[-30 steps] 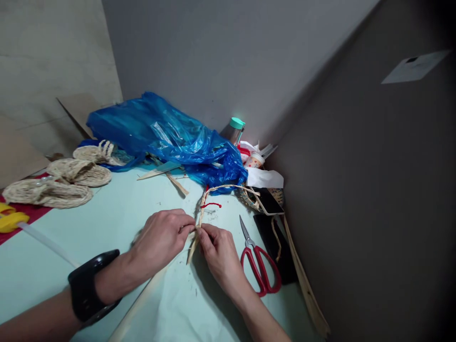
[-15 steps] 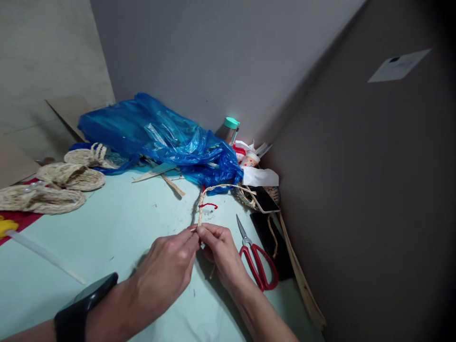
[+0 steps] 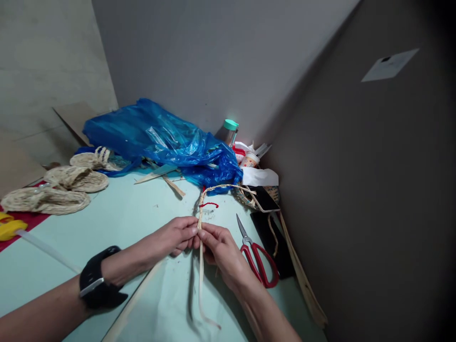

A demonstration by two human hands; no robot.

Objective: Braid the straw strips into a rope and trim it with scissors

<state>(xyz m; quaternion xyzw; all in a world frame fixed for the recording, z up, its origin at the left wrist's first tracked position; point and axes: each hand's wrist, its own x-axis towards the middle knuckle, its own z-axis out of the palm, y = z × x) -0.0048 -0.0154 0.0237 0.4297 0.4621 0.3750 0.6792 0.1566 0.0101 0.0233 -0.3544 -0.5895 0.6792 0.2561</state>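
Both hands meet over the pale green tabletop, pinching a straw-coloured braided cord. My left hand has its fingers closed on the cord from the left, with a black watch-like band on that wrist. From the right, my right hand grips the same spot between thumb and forefinger. Above the fingers the braid runs away from me and curves right toward a basket. A red twisted tie crosses it. One loose pale strand hangs below the hands toward me. The exact fingertip contact is partly hidden.
Red-handled scissors lie right of my hands, beside a dark flat object. A phone rests on the basket. Behind lie a blue plastic bag and a green-lidded bottle. Woven sandals and a yellow-handled tool are left.
My left hand has turned over, its wrist rotating and forearm lowering. A loose strand now hangs below the hands, and another pale strip shows at lower left. My right hand stays nearly still.
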